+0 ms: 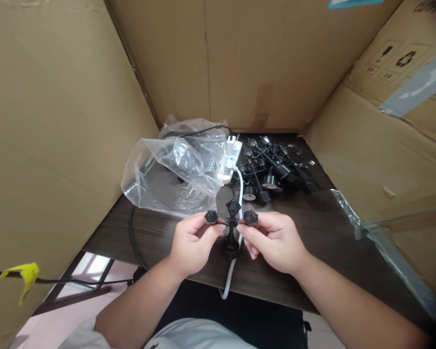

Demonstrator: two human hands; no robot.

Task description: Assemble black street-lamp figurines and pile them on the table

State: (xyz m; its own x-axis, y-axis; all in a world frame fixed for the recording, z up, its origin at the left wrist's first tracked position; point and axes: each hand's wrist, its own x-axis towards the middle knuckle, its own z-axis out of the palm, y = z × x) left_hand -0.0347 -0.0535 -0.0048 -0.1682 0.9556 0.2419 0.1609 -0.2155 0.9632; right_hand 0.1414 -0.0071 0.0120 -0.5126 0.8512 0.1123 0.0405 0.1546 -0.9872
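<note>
Left hand (193,245), right hand (280,243), both pinched closed on black lamppost (231,229), faceted side lanterns (250,217), round base (230,248), crinkled clear bag (178,172) beside white power strip (234,154)

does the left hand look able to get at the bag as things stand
Probably yes: the bag lies just ahead of the left hand with nothing seen standing between them, though that hand is busy holding the lamp.

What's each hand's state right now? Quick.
Left hand: closed, thumb and fingers pinching one side arm of the black model lamp post.
Right hand: closed, pinching the same lamp post's opposite arm.
</note>
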